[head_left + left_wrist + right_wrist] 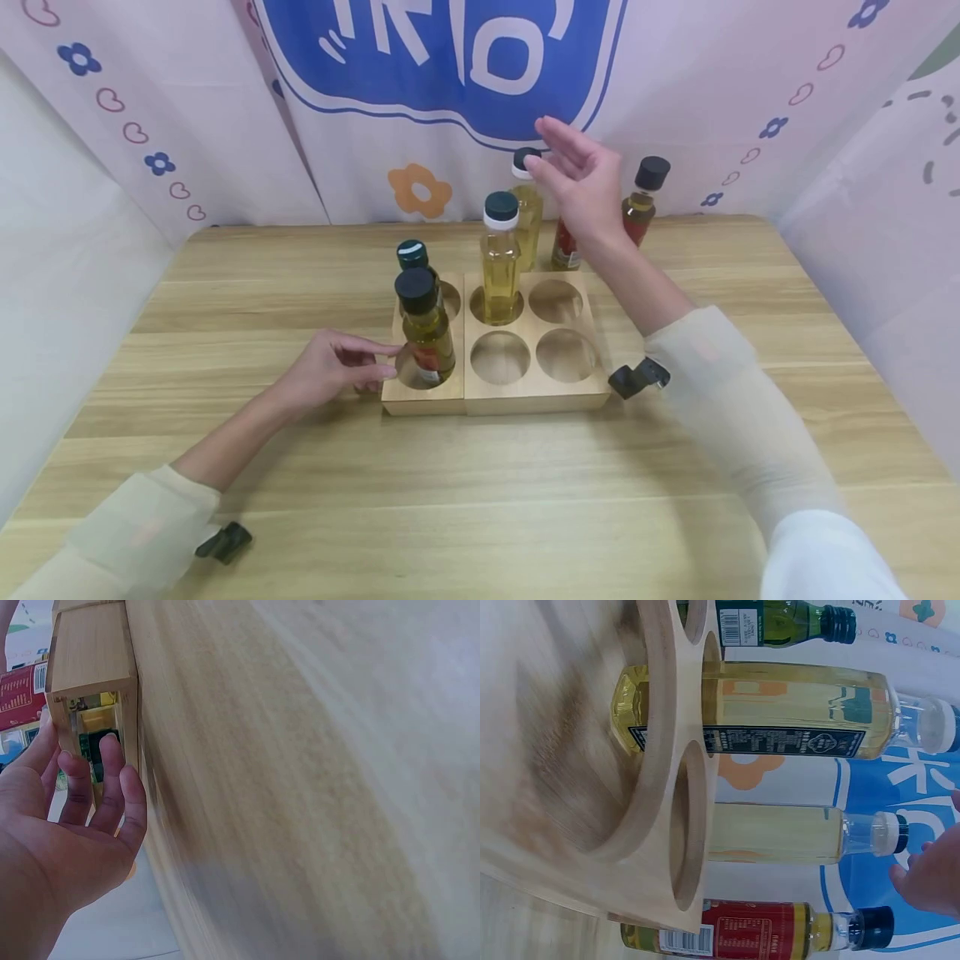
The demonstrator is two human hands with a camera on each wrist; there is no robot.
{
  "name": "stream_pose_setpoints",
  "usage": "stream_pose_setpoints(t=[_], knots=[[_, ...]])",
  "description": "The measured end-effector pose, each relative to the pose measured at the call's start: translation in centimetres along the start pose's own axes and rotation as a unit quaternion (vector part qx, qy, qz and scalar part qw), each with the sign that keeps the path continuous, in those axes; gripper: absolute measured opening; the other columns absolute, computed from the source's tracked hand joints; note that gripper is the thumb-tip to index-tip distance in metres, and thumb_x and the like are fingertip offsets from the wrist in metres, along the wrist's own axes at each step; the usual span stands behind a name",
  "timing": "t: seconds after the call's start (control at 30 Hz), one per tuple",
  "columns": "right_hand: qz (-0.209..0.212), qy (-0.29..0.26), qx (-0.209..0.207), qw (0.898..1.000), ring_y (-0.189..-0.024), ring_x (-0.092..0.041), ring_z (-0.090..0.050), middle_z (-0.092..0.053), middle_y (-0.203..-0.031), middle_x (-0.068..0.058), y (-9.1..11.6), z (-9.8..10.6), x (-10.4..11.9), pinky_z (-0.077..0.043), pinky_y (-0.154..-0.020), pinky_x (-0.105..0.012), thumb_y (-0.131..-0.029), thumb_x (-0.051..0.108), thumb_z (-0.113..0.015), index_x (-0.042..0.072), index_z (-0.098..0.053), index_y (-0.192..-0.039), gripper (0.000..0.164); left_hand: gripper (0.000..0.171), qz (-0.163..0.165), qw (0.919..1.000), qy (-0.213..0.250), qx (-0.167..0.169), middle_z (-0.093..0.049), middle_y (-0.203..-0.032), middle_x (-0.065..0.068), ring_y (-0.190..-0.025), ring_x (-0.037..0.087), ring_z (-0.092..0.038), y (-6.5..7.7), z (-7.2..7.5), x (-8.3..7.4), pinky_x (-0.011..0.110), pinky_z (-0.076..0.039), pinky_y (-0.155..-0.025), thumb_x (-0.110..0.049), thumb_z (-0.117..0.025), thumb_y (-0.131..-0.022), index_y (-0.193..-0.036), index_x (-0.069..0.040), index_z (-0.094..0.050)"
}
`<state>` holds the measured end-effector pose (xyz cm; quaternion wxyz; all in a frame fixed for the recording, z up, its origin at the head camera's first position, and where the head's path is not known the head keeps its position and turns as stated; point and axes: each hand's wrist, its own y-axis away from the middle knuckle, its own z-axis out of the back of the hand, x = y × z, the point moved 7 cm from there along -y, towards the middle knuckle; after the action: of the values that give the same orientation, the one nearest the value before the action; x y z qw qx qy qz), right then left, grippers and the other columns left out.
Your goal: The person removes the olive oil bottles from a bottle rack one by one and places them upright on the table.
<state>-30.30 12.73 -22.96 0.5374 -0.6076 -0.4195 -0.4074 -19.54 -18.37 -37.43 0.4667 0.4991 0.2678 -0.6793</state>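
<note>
My left hand [333,362] grips the left edge of a wooden bottle rack [536,402], with curled fingers by its hollow end in the left wrist view. In the rack's left section stand a black-capped, red-labelled oil bottle [429,342] and, behind it, a green-capped bottle [412,254]. A pale yellow oil bottle [500,267] fills the back left hole of the right section. My right hand [588,179] is raised with extended fingers beside the cap of another pale oil bottle [529,212] behind the rack. In the right wrist view a small gap separates hand and cap.
Two red-labelled bottles stand behind the rack at right: one with a black cap [652,173], the other [566,246] partly hidden by my right forearm. Several rack holes [500,358] hold nothing. A printed curtain [360,167] hangs behind the wooden table [450,500].
</note>
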Motion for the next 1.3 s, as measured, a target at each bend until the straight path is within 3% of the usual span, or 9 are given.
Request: stream_pose_setpoints(t=[0.37, 0.73, 1.3], knots=[[0.021, -0.019, 0.041, 0.999, -0.128, -0.019, -0.064, -0.070, -0.133, -0.013, 1.5, -0.7, 1.5, -0.046, -0.110, -0.026, -0.094, -0.004, -0.073, -0.003, -0.068, -0.131, 0.038, 0.034, 0.005, 1.0000, -0.002, -0.001, -0.071, -0.078, 0.015, -0.069, 0.021, -0.066, 0.0, 0.1, -0.1, 0.032, -0.058, -0.061, -0.008, -0.080, -0.091, -0.122, 0.004, -0.072], [0.053, -0.026, 0.071, 0.996, -0.126, -0.030, -0.065, -0.069, -0.130, -0.020, 2.6, -1.3, 2.1, -0.051, -0.106, -0.032, -0.095, -0.007, -0.069, -0.010, -0.067, -0.127, 0.033, 0.033, 0.002, 1.0000, -0.004, -0.002, -0.071, -0.079, 0.016, -0.069, 0.022, -0.067, 0.1, 0.1, 0.0, 0.032, -0.058, -0.061, -0.008, -0.080, -0.091, -0.122, 0.004, -0.073], [0.012, -0.032, 0.109, 0.993, -0.118, -0.019, -0.069, -0.071, -0.128, -0.018, 4.4, -2.3, 0.4, -0.050, -0.108, -0.032, -0.095, -0.007, -0.069, -0.009, -0.065, -0.130, 0.036, 0.034, -0.007, 0.9999, -0.013, -0.004, -0.071, -0.079, 0.018, -0.067, 0.023, -0.067, 0.0, 0.1, 0.1, 0.033, -0.059, -0.060, -0.010, -0.081, -0.091, -0.121, 0.005, -0.072]])
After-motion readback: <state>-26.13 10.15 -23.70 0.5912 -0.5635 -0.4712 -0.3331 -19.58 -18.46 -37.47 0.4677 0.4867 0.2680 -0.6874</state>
